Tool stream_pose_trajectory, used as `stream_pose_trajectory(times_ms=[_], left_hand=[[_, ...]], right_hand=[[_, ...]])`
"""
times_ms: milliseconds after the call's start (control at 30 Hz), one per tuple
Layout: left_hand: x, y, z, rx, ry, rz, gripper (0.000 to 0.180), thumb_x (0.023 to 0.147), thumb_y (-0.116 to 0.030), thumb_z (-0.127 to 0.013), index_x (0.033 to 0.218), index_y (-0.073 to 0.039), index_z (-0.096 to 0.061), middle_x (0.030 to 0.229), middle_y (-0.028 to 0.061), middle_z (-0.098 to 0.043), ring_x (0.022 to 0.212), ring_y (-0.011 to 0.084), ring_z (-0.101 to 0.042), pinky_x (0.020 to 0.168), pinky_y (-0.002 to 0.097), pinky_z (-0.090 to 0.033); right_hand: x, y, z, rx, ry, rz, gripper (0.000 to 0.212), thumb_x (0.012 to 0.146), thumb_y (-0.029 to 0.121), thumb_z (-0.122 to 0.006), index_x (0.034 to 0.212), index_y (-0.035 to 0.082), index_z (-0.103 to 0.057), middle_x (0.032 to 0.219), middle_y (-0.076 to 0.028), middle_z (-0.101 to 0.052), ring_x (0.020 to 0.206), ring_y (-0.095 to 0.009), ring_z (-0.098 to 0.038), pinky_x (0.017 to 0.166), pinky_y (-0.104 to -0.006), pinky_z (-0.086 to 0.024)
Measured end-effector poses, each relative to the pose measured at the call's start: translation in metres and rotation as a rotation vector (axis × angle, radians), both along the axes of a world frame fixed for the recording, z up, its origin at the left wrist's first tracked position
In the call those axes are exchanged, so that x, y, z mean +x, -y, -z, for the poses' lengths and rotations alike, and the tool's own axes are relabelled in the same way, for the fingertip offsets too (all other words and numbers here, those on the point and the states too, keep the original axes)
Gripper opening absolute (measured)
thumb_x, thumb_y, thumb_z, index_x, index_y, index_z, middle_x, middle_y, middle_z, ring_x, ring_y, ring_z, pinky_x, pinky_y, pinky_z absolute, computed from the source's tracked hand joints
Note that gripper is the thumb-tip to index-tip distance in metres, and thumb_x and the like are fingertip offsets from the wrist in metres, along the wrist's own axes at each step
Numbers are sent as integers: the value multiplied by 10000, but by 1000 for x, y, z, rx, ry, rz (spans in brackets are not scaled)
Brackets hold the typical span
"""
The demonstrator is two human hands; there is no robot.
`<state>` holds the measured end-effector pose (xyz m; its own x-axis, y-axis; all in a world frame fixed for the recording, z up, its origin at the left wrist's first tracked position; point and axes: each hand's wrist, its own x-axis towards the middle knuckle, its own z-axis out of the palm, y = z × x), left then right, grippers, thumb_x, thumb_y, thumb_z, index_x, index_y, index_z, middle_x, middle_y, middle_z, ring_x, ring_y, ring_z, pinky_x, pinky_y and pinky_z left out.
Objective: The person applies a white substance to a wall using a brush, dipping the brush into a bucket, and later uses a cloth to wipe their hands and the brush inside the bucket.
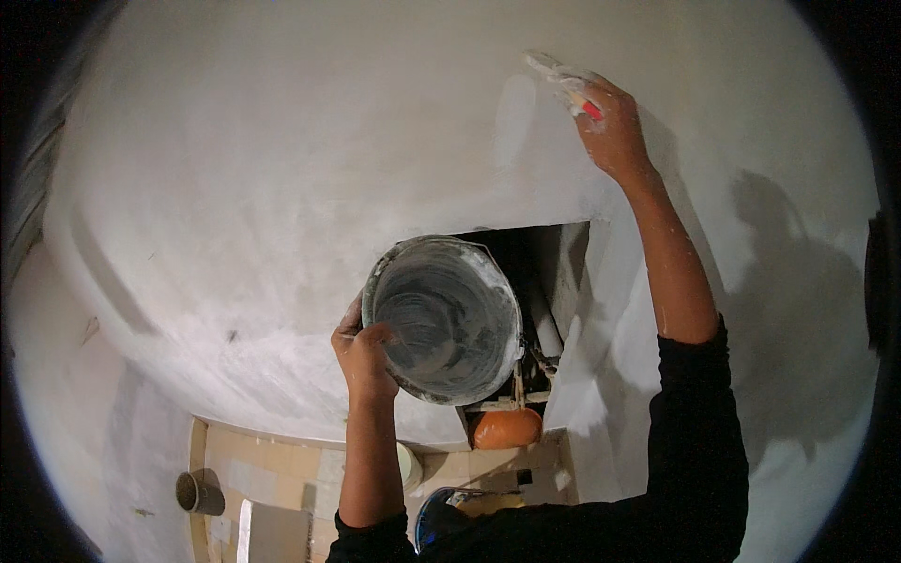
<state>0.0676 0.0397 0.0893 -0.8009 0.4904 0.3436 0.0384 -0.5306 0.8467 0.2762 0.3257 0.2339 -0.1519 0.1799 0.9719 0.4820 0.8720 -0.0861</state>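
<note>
My left hand (368, 352) grips the rim of a dark grey bucket (441, 319), thumb inside and the other fingers behind the wall of it. The bucket tips toward me and shows a smeared inside with a whitish residue along its rim. Higher up and to the right, my right hand (615, 127) is closed round a putty knife (589, 107) whose handle has a red end. White plaster coats the tool and the fingers, and its tip is at the wall (375, 122). Beside it a paler, damp-looking patch (514, 117) marks the surface.
Behind the bucket is a dark rectangular opening (572, 272) with pipes. An orange rounded object (507, 429) sits below it. On the tiled floor (267, 450) stand a small round container (199, 494), a white box-like block (272, 530), a pale bucket (410, 466) and a blue-rimmed container (427, 516).
</note>
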Motion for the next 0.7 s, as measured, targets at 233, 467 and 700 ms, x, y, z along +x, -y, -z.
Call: stream_pose_trajectory(times_ms=[233, 467, 700], left_hand=[[-2, -7, 0, 55, 26, 53, 645, 608, 105, -429, 1239, 130, -562, 1051, 205, -671, 871, 276, -674, 761, 346, -546], [5, -8, 3, -12, 16, 14, 655, 609, 81, -426, 1249, 131, -554, 1107, 226, -648, 942, 311, -669, 819, 368, -538], [-2, -12, 8, 94, 105, 42, 636, 606, 111, -413, 1221, 134, -572, 1061, 204, -673, 892, 282, -679, 755, 330, -548]], right_hand=[[-20, 4, 118, -136, 516, -96, 452, 782, 58, -668, 1230, 23, -615, 1297, -201, -549, 1188, -346, -546, 1054, -452, -417], [17, -45, 70, -394, 398, -121, 456, 791, 98, -672, 1228, 19, -570, 1215, -228, -564, 1163, -346, -535, 1028, -414, -422], [31, -62, -17, -317, -224, 19, 441, 783, 105, -692, 1206, 18, -598, 1209, -214, -577, 1132, -366, -557, 983, -437, -453]])
